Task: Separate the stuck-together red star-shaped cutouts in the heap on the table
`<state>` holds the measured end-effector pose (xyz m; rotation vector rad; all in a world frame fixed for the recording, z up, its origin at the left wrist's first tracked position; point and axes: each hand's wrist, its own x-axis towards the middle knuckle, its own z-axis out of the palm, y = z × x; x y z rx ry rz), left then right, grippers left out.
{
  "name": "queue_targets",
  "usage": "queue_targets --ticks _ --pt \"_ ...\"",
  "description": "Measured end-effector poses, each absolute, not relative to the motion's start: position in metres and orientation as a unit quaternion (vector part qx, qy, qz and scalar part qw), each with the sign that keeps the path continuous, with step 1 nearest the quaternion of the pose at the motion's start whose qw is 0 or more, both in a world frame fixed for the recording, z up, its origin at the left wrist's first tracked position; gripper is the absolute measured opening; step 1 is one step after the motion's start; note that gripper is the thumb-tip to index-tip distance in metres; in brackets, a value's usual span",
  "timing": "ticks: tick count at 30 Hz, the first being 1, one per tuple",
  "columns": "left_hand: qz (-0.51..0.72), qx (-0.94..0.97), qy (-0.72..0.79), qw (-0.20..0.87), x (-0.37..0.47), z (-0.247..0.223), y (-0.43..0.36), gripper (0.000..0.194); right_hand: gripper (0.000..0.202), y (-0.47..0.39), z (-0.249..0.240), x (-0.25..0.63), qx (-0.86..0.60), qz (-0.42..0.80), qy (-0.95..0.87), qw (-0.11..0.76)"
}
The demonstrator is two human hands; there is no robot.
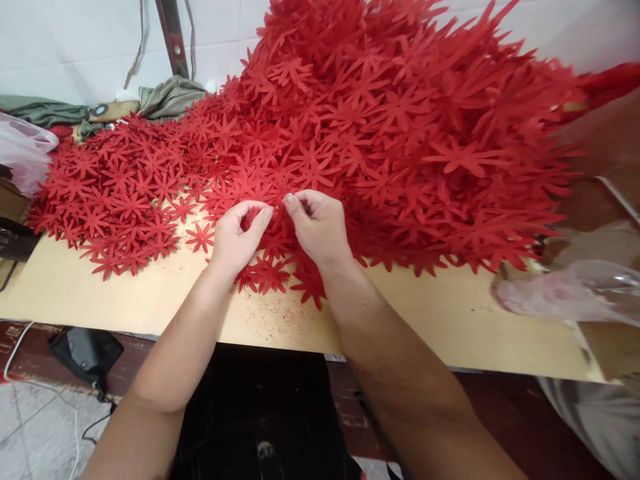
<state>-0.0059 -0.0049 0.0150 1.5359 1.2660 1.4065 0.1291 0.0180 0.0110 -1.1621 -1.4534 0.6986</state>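
Note:
My left hand (234, 239) is closed in a pinch, thumb against forefinger, over a heap of red flower-shaped cutouts (385, 120) with long narrow petals. Close to its right, my right hand (324, 228) pinches in the same way, the two sets of fingertips a small gap apart. Red shows behind and between the fingers, so what either pinch holds cannot be made out. Several loose cutouts lie just below the hands, among them one red flower (310, 283) by my right wrist. A single flower (201, 237) rests left of my left hand.
A lower spread of cutouts (120, 193) covers the left of the wooden tabletop (165, 300). Plastic bags lie at the left edge (25, 150) and right edge (575, 290). Grey-green cloth (173, 97) sits by the tiled wall. Red crumbs dot the front edge.

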Motion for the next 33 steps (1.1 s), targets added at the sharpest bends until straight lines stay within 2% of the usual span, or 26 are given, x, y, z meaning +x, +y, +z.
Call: queue_targets --ticks 8,12,16,23,33 --pt "0.573 0.533 0.438 0.442 0.001 0.013 -0.004 0.023 0.038 0.011 0.016 0.125 -0.501 0.269 -0.642 0.514" --pt "0.570 0.536 0.423 0.456 0.002 0.010 -0.003 0.027 0.046 0.014 0.015 0.125 -0.455 0.328 -0.621 0.547" --pt "0.586 0.544 0.432 0.417 0.001 0.007 -0.001 0.029 0.049 0.016 0.013 0.123 -0.398 0.412 -0.611 0.546" --pt "0.590 0.560 0.415 0.408 0.001 0.012 -0.004 0.025 0.034 0.009 0.020 0.119 -0.422 0.388 -0.574 0.585" --pt "0.579 0.555 0.438 0.406 -0.003 0.019 -0.004 0.021 0.026 0.005 0.022 0.122 -0.436 0.310 -0.640 0.552"
